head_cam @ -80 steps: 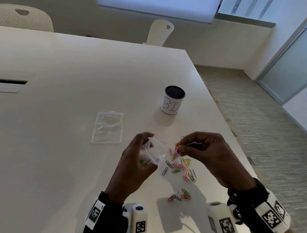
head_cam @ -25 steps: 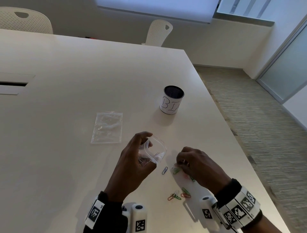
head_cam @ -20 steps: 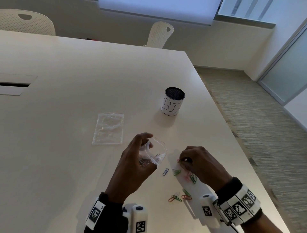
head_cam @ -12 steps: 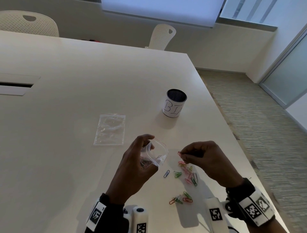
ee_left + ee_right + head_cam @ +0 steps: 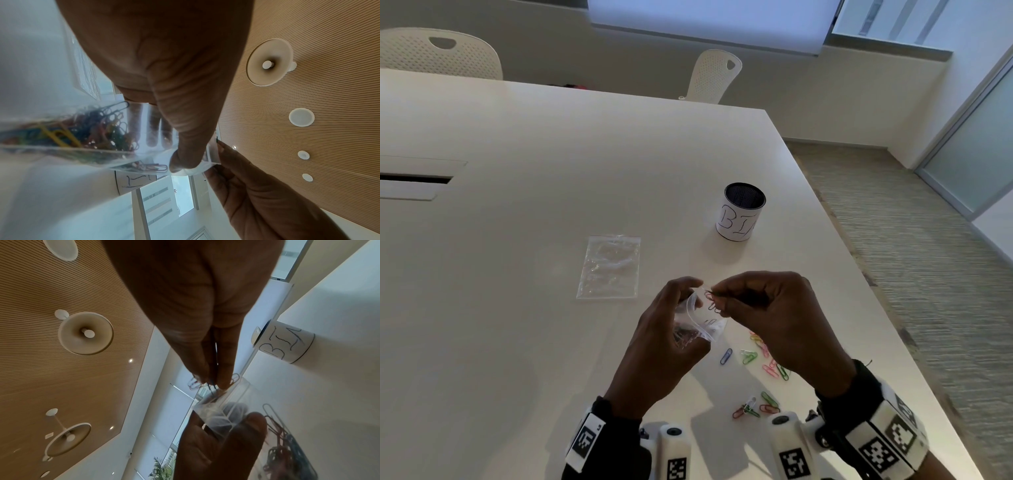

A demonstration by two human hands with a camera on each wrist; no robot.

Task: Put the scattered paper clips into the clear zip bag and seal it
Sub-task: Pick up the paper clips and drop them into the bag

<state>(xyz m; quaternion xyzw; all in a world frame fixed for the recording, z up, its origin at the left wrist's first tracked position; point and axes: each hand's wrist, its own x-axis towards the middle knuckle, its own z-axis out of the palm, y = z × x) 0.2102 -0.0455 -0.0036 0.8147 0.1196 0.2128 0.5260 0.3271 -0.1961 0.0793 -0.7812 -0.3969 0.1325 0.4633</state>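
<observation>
We are mid-loading. Our left hand [image 5: 671, 337] grips the clear zip bag [image 5: 697, 320] above the table's [image 5: 517, 308] near right part, mouth propped wide. Our right hand [image 5: 774, 318] pinches a few paper clips [image 5: 711, 301] at that mouth. Next we judge they should be released inside. Loose clips [image 5: 751, 358] still lie near the right edge, so sealing waits.

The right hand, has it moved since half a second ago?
Yes. The right hand has moved left, away from the loose paper clips on the table, and now pinches clips at the mouth of the zip bag.
</observation>
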